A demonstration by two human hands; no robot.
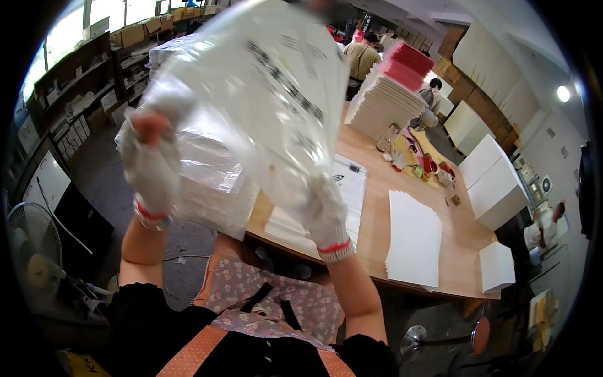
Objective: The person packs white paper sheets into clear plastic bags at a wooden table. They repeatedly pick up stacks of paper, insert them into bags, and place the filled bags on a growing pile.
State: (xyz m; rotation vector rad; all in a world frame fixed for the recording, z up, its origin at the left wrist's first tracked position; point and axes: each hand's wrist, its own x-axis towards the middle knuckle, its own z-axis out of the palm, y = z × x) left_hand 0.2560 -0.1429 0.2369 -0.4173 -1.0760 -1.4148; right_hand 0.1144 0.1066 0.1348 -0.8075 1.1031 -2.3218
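A large clear plastic bag (270, 107) with dark printing hangs raised in front of me, blurred in places by motion. My left hand (151, 147), in a whitish knit glove with a red cuff band, is closed at the bag's left side. My right hand (325, 213), gloved alike, grips the bag's lower right edge; its fingers are partly hidden by the film. Beneath the bag, a pile of flat printed plastic bags (349, 188) lies on the wooden table (377, 182). A plastic-wrapped stack (213, 210) stands to the left, partly covered by the raised bag.
White sheets (414, 239) lie on the table's right part. Farther back rise a tall white stack (383, 103) topped with red sheets (407, 63) and a cluster of small items (427, 166). White boxes (493, 182) line the right edge. A fan (38, 251) stands left. People work beyond.
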